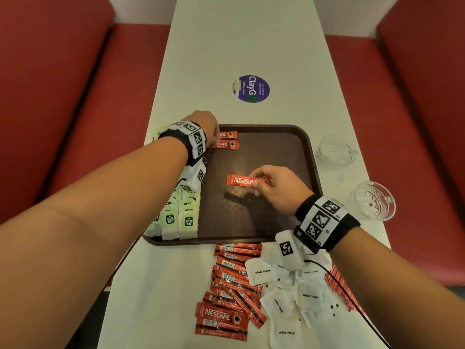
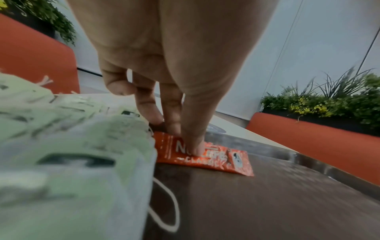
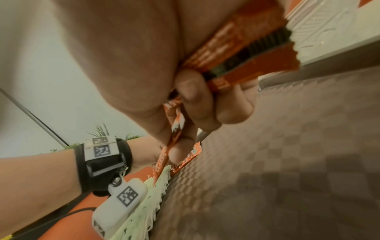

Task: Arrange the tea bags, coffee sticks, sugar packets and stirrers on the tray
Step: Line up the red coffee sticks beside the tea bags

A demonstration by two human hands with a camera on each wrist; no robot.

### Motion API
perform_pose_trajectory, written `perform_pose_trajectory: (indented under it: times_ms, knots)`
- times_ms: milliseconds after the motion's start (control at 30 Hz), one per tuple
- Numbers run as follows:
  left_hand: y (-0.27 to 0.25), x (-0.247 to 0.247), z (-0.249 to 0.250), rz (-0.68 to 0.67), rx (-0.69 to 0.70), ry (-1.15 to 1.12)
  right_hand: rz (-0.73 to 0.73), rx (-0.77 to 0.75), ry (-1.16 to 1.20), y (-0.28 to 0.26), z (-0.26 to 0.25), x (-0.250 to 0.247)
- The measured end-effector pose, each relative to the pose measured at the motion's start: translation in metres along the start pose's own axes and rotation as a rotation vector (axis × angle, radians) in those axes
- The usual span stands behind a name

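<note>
A brown tray [image 1: 276, 159] lies on the white table. Green-tagged tea bags [image 1: 181, 212] are lined along its left edge. At the tray's far left corner lie two red coffee sticks [image 1: 226, 144]. My left hand [image 1: 214, 140] presses straight fingertips [image 2: 195, 146] on the nearer stick [image 2: 205, 159], beside the tea bags [image 2: 72, 154]. My right hand [image 1: 256, 183] pinches a red coffee stick [image 1: 239, 180] above the tray's middle. In the right wrist view red packet [image 3: 246, 48] also shows in the palm; I cannot tell if it is a second stick.
Loose coffee sticks [image 1: 234, 280], white sugar packets [image 1: 289, 293] and red stirrers [image 1: 339, 285] lie on the table in front of the tray. Two glass bowls [image 1: 336, 149] [image 1: 375, 200] stand right of the tray. Red benches flank the table.
</note>
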State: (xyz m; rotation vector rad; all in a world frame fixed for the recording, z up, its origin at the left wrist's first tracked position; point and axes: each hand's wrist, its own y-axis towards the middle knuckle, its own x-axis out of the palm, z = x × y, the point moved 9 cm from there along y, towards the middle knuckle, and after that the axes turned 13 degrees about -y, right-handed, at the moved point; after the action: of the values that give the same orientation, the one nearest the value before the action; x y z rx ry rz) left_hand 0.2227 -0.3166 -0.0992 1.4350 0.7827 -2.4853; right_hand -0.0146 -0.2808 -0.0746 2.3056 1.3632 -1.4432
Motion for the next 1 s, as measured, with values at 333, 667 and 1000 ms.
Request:
perform_pose_trajectory:
  times_ms: [333, 667, 1000]
  knots:
    - [0.023, 0.006, -0.011, 0.011, -0.141, 0.037, 0.004, -0.018, -0.015, 0.002, 0.01, -0.003]
    - [0.002, -0.01, 0.016, 0.054, -0.019, 0.045, 0.067, -0.021, 0.044, 0.006, 0.006, -0.014]
    - [-0.106, 0.008, 0.075, -0.131, 0.462, -0.148, 0.132, -0.052, 0.041, 0.005, -0.001, -0.027]
